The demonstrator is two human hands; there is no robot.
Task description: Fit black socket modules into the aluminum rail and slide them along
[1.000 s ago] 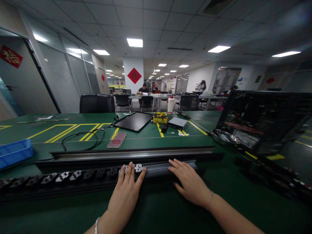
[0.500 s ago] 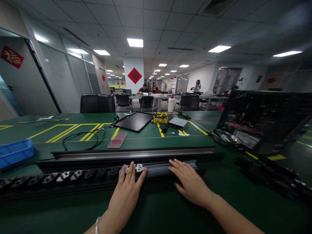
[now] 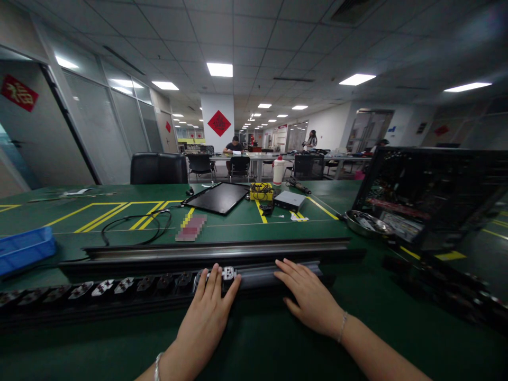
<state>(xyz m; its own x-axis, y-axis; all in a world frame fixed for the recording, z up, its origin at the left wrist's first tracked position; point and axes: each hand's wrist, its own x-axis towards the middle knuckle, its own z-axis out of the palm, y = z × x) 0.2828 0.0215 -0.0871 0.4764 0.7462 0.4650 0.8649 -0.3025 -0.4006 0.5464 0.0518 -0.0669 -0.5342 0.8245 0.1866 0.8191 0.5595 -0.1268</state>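
Where the left hand (image 3: 205,313) rests: spread over sockets (image 3: 165,281) of the strip (image 3: 256,276).
Right hand (image 3: 311,299): apart, spread on the strip's bare part.
Rail (image 3: 222,253): behind the strip.

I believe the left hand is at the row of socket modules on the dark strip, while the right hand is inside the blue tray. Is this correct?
Not entirely. The head view shows the right hand at the smooth part of the dark strip, not inside the blue tray. The left hand is indeed at the row of socket modules.
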